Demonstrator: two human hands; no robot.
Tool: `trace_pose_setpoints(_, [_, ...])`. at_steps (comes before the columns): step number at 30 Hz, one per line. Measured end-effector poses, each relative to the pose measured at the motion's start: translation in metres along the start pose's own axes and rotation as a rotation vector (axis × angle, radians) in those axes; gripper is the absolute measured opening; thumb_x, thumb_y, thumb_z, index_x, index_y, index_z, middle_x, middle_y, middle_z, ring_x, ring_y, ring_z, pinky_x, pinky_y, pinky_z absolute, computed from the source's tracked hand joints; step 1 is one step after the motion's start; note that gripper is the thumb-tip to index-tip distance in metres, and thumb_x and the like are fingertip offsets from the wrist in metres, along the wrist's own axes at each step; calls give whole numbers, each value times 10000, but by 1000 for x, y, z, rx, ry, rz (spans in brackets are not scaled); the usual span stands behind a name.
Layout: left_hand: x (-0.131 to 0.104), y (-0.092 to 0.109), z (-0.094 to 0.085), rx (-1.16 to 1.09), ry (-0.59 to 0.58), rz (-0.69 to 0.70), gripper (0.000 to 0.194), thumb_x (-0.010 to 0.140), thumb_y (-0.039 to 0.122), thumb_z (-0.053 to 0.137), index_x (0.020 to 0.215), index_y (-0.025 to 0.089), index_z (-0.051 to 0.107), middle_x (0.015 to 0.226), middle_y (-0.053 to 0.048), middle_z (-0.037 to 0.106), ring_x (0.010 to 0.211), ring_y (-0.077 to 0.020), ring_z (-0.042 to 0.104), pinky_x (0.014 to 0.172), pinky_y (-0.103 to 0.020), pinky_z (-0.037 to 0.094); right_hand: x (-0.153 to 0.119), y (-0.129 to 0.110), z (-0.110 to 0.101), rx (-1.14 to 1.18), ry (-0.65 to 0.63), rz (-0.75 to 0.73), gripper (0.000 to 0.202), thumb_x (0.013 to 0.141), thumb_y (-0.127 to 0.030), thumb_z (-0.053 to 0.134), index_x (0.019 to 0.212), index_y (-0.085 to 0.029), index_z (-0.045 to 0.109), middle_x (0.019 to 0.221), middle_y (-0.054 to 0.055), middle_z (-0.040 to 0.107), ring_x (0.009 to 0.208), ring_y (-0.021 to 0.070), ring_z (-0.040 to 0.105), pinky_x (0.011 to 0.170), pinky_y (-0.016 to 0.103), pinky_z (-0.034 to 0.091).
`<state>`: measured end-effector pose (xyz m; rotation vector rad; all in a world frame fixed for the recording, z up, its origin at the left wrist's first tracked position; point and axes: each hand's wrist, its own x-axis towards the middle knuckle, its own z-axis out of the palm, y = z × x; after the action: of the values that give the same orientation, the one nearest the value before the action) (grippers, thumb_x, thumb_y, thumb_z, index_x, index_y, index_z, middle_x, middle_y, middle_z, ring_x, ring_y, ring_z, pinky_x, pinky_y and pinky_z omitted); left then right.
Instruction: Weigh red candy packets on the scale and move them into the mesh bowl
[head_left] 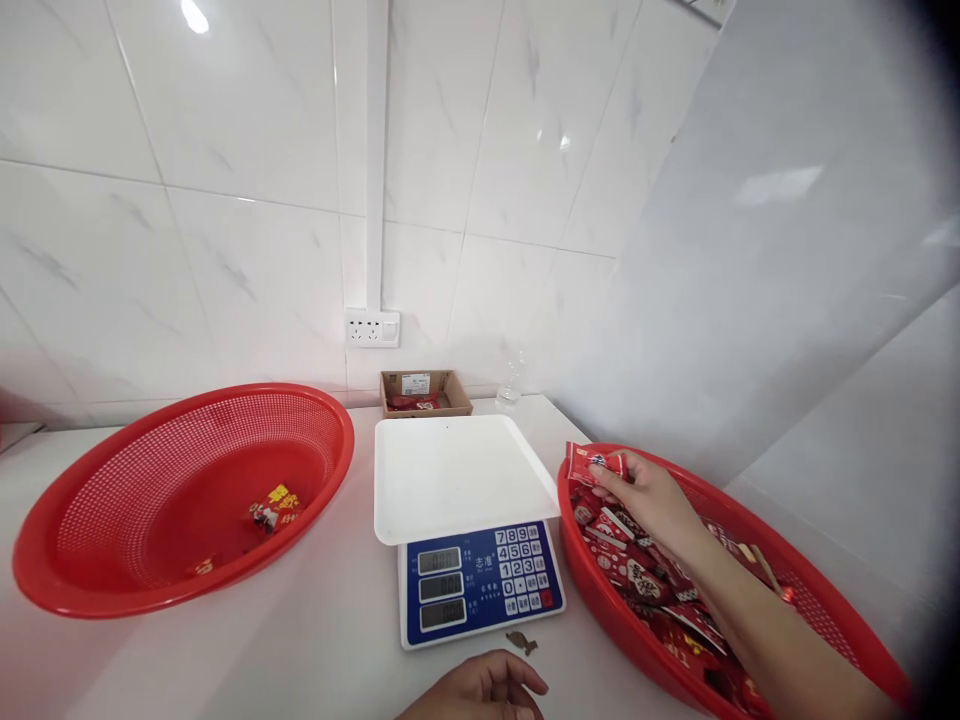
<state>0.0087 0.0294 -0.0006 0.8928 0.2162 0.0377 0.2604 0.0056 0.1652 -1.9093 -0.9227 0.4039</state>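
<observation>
Over the near-left rim of the right red basket (585,590), my right hand (637,490) is closed on a small red snack packet (581,463), gripped between thumb and fingers. Below it, the basket holds many red wrapped snack packets (649,580). At the bottom centre, my left hand (487,685) rests near the table edge, fingers loosely bent and apart, with nothing visible in it. Just in front of that hand stands a digital scale (480,580) with a blue keypad panel and a bare white weighing tray (457,475). A small brown scrap (521,642) lies between the hand and the scale.
On the left a large red perforated basket (112,530) holds a few packets (276,508). Behind the scale sit a small cardboard box (454,392) with red packets and a clear plastic container (511,380). A wall socket (373,328) is above; a grey panel (750,280) borders the right.
</observation>
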Motion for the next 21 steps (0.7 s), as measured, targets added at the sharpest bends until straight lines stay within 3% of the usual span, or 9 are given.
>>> trace_pose_setpoints(4, [-2, 4, 3, -2, 22, -18, 449, 636, 367, 774, 1000, 160, 609, 909, -67, 665, 773, -112, 590, 747, -252, 367, -1, -10, 25, -8, -51, -42, 239, 704, -437, 596, 667, -222, 498, 535, -46, 581, 526, 150, 591, 493, 250, 446])
trace_pose_setpoints(8, [-1, 5, 4, 0, 25, -10, 474, 610, 383, 787, 980, 148, 603, 882, -70, 662, 746, -116, 587, 739, -262, 368, -2, -26, 60, 51, -222, -13, 221, 692, -366, 657, 652, -196, 521, 551, -34, 586, 542, 128, 593, 541, 237, 460])
trace_pose_setpoints(11, [-1, 4, 4, 7, 2, 19, 505, 608, 410, 782, 991, 149, 583, 872, -68, 655, 743, -128, 592, 703, -262, 368, -6, -35, 87, 267, -396, 64, 225, 753, -367, 614, 841, -162, 581, 773, 47, 674, 690, 147, 648, 656, 263, 504])
trace_pose_setpoints(14, [-1, 3, 4, 20, -4, 15, 518, 611, 419, 777, 1001, 153, 564, 881, -65, 646, 747, -138, 598, 674, -259, 365, -7, -36, 100, 311, -524, 67, 468, 815, -405, 541, 1205, -155, 477, 1153, 143, 616, 883, 182, 652, 765, 325, 518])
trace_pose_setpoints(17, [-2, 3, 5, 8, 11, 6, 521, 604, 416, 781, 992, 150, 558, 877, -65, 642, 744, -140, 599, 667, -259, 369, -3, -28, 91, 35, -424, -86, 514, 804, -347, 551, 1278, -188, 435, 1328, 135, 499, 972, 198, 620, 855, 375, 489])
trace_pose_setpoints(21, [-5, 6, 8, -9, 27, -16, 508, 604, 397, 783, 985, 147, 559, 873, -62, 640, 732, -134, 600, 667, -258, 376, 10, -9, 50, -197, -123, -204, 330, 808, -271, 496, 1125, -201, 552, 1242, 95, 580, 1038, 198, 588, 945, 378, 428])
